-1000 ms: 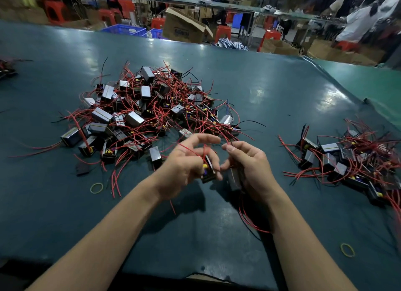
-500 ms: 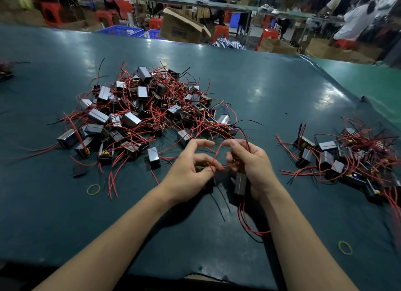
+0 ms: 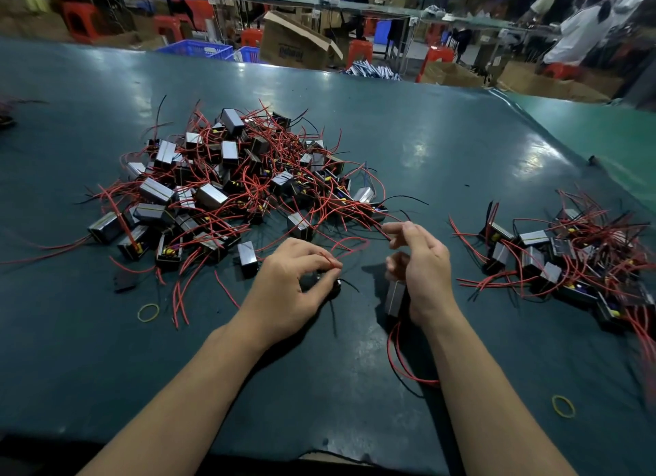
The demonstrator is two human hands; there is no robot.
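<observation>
Left grip (image 3: 291, 284) is pinching a red lead (image 3: 349, 241) between thumb and forefinger, low over the bench (image 3: 319, 387). The lead is arcing up and across toward the right grip (image 3: 422, 273). A dark module (image 3: 328, 284) is sitting under the left fingers, mostly hidden, with a black lead (image 3: 349, 284) poking out to the right. Right grip is clasping a silver-cased module (image 3: 395, 296) against the palm with the lower fingers, case hanging upright just above the bench. Its forefinger and thumb are sticking out toward the left, blurred, so can't tell whether they're touching the lead end. More red leads (image 3: 397, 362) are trailing from that module in a loop along the bench beside the right forearm. Both grips are working between two heaps: the big tangled pile of modules (image 3: 227, 184) sitting beyond the left grip, the smaller pile (image 3: 568, 262) lying off to the right. One yellow rubber band (image 3: 148, 312) is lying near the left wrist, another rubber band (image 3: 563, 405) near the bench's right edge. A cardboard box (image 3: 294, 46) and blue crates (image 3: 198, 48) are standing past the far edge.
</observation>
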